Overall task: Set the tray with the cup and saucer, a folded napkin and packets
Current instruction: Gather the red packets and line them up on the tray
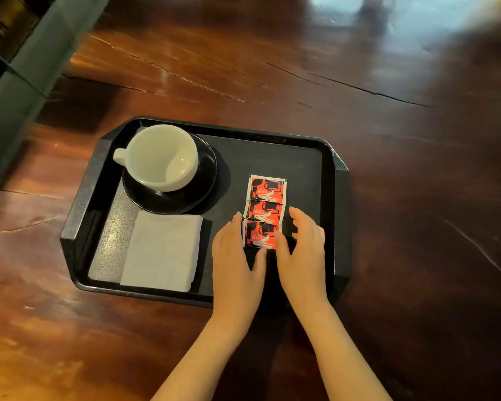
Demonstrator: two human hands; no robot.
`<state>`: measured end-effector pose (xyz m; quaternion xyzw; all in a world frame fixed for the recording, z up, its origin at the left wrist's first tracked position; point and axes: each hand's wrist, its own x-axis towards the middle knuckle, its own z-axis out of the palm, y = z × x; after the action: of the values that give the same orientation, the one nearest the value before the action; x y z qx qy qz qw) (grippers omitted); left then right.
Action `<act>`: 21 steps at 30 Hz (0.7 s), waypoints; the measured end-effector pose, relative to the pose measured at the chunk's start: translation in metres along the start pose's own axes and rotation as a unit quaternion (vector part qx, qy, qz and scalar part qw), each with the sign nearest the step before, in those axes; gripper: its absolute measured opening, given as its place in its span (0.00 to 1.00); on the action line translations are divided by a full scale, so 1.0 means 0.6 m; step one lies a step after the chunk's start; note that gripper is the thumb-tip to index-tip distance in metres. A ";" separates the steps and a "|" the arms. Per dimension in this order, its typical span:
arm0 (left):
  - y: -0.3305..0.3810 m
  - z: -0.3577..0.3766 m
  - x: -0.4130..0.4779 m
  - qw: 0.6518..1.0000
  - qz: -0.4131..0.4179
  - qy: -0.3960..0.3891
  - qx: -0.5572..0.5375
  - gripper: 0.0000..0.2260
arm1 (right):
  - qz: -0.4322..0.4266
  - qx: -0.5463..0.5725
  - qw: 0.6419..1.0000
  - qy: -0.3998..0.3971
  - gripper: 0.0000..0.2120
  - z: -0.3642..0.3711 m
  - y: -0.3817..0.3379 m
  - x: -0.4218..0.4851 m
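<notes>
Black plastic tray (334, 180) on dark wooden table (388, 111), frame centre. Upper left: white cup (159, 157) upright on black saucer (185, 198). Lower left: folded white napkin (162, 253), flat. Right: three red-black packets (263, 211) in a column. Left hand (235, 261) and right hand (304, 253) flank the nearest packet, fingers loose, touching its edges.

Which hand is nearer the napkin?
Left. The left hand lies just right of the folded napkin, its fingers at the packets. The right hand is farther off, on the far side of the packets.
</notes>
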<state>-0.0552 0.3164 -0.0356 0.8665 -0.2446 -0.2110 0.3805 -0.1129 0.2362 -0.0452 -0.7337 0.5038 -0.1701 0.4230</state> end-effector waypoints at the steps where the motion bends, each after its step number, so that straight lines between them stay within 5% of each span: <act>1: -0.001 0.004 0.002 1.000 0.008 0.008 0.017 0.30 | -0.005 -0.008 1.000 0.002 0.20 0.002 0.000 0.001; 21: -0.018 0.012 0.023 0.997 0.028 0.030 0.072 0.29 | -0.108 -0.082 0.989 0.051 0.12 0.014 0.018 0.030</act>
<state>-0.0455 0.3110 -0.0507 0.8903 -0.2719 -0.1557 0.3305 -0.1063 0.2226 -0.0618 -0.8065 0.4548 -0.2097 0.3141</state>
